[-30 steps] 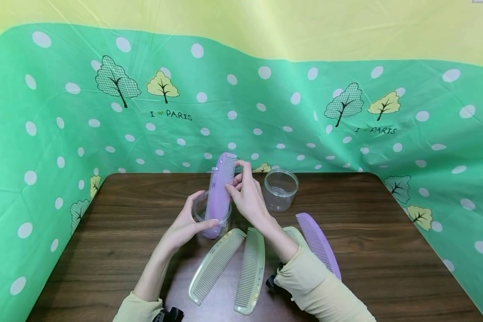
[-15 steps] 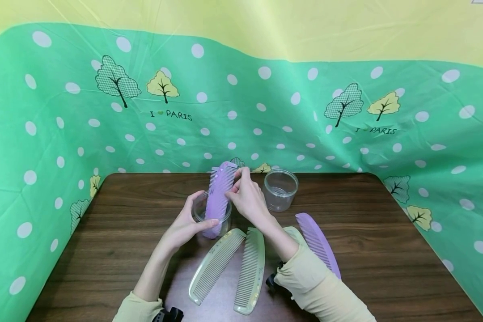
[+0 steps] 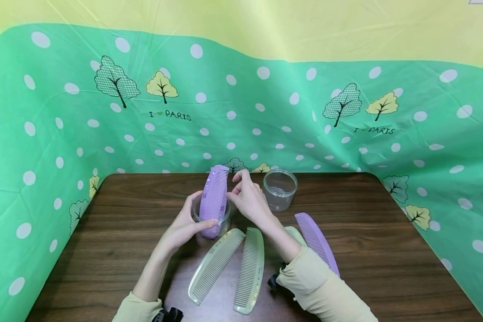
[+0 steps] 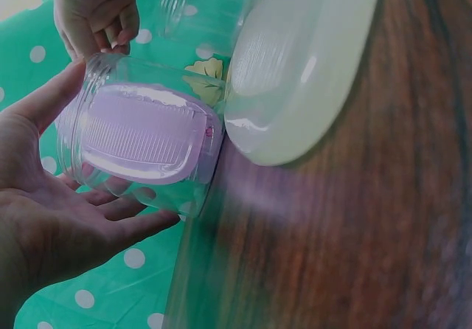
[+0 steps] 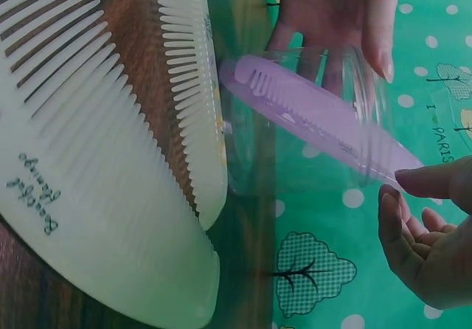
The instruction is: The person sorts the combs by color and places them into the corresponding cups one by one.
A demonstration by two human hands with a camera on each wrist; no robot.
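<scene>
Green polka-dot cloth (image 3: 64,134) printed with trees hangs behind and beside the dark wooden surface (image 3: 386,250); a purple comb (image 3: 214,199) stands tilted in a clear jar (image 3: 225,220) near the middle, its lower end inside and its upper end sticking well above the rim; a second clear jar (image 3: 280,190) stands just to the right, apart from the first; two pale cream combs (image 3: 217,264) lie side by side on the near side of the first jar, one end touching or almost touching it, and another purple comb (image 3: 315,239) lies to the right, partly hidden by the right forearm, with a further pale comb under that arm; the left hand (image 3: 183,226) cups the jar, fingers and thumb curled round its wall; the right hand (image 3: 247,197) hovers just beside the comb's upper part, fingers loosely bent and holding nothing.
</scene>
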